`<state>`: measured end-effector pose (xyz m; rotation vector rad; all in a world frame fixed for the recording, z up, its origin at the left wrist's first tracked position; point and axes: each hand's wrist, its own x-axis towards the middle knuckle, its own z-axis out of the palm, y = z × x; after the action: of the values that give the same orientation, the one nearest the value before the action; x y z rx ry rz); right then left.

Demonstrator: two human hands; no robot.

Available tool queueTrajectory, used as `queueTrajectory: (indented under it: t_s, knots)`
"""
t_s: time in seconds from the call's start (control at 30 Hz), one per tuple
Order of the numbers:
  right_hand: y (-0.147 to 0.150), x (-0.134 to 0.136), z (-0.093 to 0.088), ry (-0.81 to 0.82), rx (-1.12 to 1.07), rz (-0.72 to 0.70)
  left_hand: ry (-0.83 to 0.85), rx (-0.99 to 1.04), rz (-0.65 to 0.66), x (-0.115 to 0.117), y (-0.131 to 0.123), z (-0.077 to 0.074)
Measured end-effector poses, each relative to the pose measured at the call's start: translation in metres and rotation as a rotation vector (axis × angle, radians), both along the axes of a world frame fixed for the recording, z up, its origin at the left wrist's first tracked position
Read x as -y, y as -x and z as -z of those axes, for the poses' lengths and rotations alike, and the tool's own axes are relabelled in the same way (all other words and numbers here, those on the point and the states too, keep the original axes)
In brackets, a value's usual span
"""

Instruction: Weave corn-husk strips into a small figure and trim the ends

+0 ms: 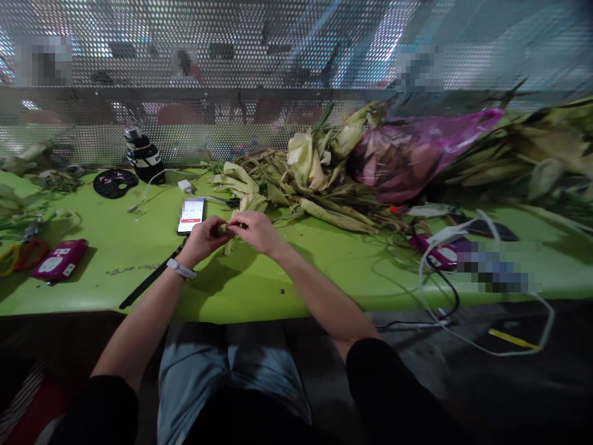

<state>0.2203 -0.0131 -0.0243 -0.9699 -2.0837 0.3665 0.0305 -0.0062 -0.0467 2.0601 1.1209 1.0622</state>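
Observation:
My left hand point(204, 239), with a pale band on the wrist, and my right hand point(257, 231) meet over the green table. Fingers of both are closed, pinching a small piece of corn husk point(223, 228) between them. A pale strip hangs below the fingertips. Just beyond my right hand lies more pale husk point(252, 203), at the edge of a big heap of dry corn husks point(282, 179). Close behind my left hand a phone point(191, 213) lies with its screen lit. The finer shape of the held piece is hidden by my fingers.
A black bottle point(144, 157) and a black openwork disc point(115, 183) stand at the back left. Scissors point(28, 247) lie near a purple device point(60, 259). Husks fill a pink plastic bag point(407, 154). White cables point(421, 278) loop over the front edge at right.

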Motion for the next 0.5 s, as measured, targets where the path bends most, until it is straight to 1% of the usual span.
queueTrajectory:
  t_s: [0.13, 0.2, 0.33, 0.5]
  knots:
    - [0.0046, 0.0041, 0.0006, -0.055, 0.05, 0.013, -0.027, -0.001, 0.031, -0.0018, 0.0003, 0.0022]
    - [0.0052, 0.0047, 0.0014, -0.035, 0.048, -0.002, -0.013, 0.018, 0.021, -0.0028, 0.0004, 0.0032]
    - [0.0045, 0.0043, 0.0031, 0.001, 0.023, 0.013, 0.021, 0.008, -0.005, -0.0013, -0.0006, 0.0016]
    - [0.0069, 0.0075, 0.0022, -0.113, 0.114, 0.113, 0.05, 0.038, 0.022, 0.0007, -0.001, -0.0003]
